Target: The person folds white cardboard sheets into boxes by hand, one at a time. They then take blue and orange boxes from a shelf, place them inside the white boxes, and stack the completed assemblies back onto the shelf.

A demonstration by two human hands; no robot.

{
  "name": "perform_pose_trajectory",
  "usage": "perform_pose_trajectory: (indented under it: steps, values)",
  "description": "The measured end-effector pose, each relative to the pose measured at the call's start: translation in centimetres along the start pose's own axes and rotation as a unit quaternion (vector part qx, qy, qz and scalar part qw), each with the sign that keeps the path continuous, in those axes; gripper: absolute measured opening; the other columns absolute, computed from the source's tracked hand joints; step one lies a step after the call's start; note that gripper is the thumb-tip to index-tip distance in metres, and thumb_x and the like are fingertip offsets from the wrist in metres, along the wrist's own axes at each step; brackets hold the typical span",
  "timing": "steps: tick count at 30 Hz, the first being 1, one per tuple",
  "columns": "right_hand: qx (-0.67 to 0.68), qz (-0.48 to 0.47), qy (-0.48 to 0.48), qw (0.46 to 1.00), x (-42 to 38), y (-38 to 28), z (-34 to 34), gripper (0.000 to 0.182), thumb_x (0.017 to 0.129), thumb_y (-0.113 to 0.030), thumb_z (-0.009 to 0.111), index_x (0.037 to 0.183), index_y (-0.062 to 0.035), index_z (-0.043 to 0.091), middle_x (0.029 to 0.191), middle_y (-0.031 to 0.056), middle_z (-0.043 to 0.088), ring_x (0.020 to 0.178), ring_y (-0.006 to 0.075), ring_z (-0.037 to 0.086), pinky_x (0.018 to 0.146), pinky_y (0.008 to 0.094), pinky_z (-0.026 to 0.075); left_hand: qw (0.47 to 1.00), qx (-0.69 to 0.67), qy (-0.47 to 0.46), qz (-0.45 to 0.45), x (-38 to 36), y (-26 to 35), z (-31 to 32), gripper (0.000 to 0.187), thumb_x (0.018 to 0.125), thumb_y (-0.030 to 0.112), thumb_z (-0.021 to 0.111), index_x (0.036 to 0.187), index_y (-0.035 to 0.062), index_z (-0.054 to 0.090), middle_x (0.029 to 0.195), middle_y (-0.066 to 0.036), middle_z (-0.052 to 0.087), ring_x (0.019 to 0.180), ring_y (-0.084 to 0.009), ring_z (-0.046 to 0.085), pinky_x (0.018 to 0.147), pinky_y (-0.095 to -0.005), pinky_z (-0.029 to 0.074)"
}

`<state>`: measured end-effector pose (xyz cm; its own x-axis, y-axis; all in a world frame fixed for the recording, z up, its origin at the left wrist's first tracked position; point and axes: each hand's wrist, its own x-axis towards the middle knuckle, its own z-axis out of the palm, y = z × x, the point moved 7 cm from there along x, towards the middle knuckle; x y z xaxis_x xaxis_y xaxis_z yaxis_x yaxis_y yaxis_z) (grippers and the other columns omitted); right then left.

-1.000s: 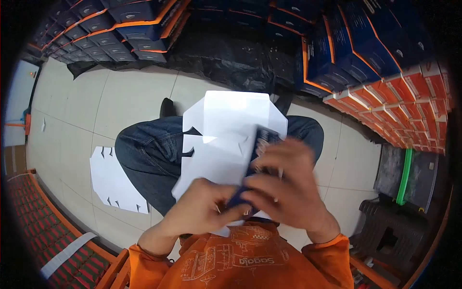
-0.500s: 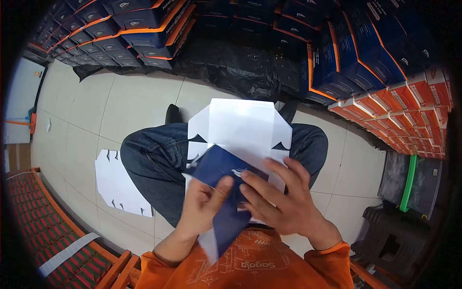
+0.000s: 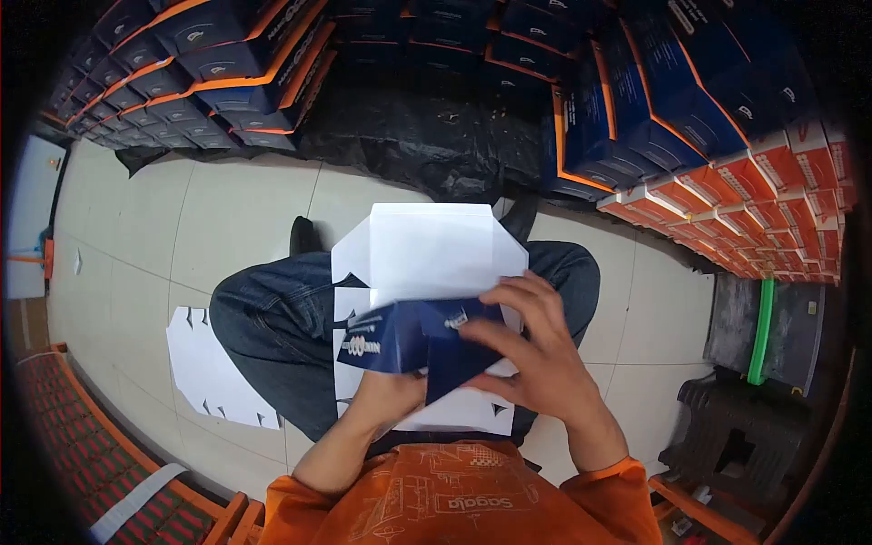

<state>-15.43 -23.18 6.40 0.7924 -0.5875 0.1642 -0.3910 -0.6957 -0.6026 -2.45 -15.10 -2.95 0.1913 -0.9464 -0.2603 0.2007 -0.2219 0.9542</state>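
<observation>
Carton [image 3: 411, 334], head view: part-folded, above near half of white sheet [image 3: 431, 245] on lap. Long axis roughly left-right. Left hand [image 3: 389, 400] at its near side, fingers hidden, grip can't tell. Right hand [image 3: 549, 372] at right end, fingers spread wide, touching. Neither clearly nearer.

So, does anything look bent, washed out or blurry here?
In the head view: wide-lens bending seems to bow the tiled floor's lines, with corners black; the white card sheet on the lap glares at its top; the black plastic sheeting is dim; the blue carton and left hand look slightly soft.
</observation>
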Motion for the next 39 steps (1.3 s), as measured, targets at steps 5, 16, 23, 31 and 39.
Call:
perform_pose_trajectory:
  steps: [5, 16, 23, 31, 39]
  values:
    - [0.036, 0.013, -0.150, 0.988, 1.0, -1.3, 2.3, 0.090, 0.058, -0.028, 0.089, 0.138, -0.0227, 0.049, 0.119, 0.0155, 0.054, 0.116, 0.0340, 0.053, 0.096, 0.0443, 0.046, 0.898, 0.330, -0.287, -0.056, -1.3, 1.6, -1.0, 0.043, 0.085, 0.014, 0.065, 0.126, 0.0038, 0.056, 0.120, -0.022, 0.059, 0.112, -0.0305, 0.058, 0.094, -0.0382, 0.045]
    - [0.360, 0.207, -0.043, 0.909, -1.0, 1.9, 7.5, 0.052, 0.086, -0.036, 0.069, 0.118, 0.0025, 0.054, 0.122, 0.0174, 0.057, 0.109, 0.0272, 0.057, 0.091, 0.0365, 0.045, 0.959, -0.256, 0.037, 0.118, -4.4, 4.6, -3.5, 0.095, 0.060, 0.046, 0.078, 0.133, -0.0068, 0.048, 0.137, -0.025, 0.047, 0.133, -0.0312, 0.040, 0.106, -0.0418, 0.039]
    - [0.131, -0.075, 0.180, 0.972, 0.0, -3.4, 2.0, 0.062, 0.090, -0.059, 0.052, 0.105, 0.0002, 0.065, 0.120, 0.0213, 0.048, 0.111, 0.0324, 0.046, 0.096, 0.0406, 0.035, 0.926, -0.310, -0.214, 0.008, -2.2, 5.9, -0.1, 0.091, 0.076, 0.021, 0.067, 0.151, 0.0106, 0.015, 0.132, -0.025, 0.044, 0.100, -0.0304, 0.063, 0.076, -0.0368, 0.058]
    - [0.228, -0.065, 0.336, 0.912, -0.6, -3.9, 1.2, 0.054, 0.100, -0.044, 0.041, 0.090, -0.0035, 0.075, 0.091, 0.0148, 0.062, 0.086, 0.0323, 0.059, 0.080, 0.0430, 0.048, 0.966, -0.091, -0.178, 0.164, -2.5, 6.7, -0.6, 0.098, 0.076, 0.044, 0.070, 0.149, -0.0013, 0.023, 0.144, -0.018, 0.037, 0.124, -0.0241, 0.047, 0.092, -0.0285, 0.046]
    - [0.257, 0.136, 0.085, 0.953, 2.0, -1.3, 5.5, 0.069, 0.083, -0.032, 0.073, 0.128, 0.0042, 0.036, 0.120, 0.0197, 0.046, 0.113, 0.0319, 0.049, 0.095, 0.0444, 0.042, 0.838, -0.537, -0.041, 0.091, 4.4, -1.3, -5.8, 0.093, 0.075, 0.066, 0.048, 0.142, 0.0020, 0.039, 0.136, -0.015, 0.051, 0.123, -0.0317, 0.050, 0.102, -0.0428, 0.042]
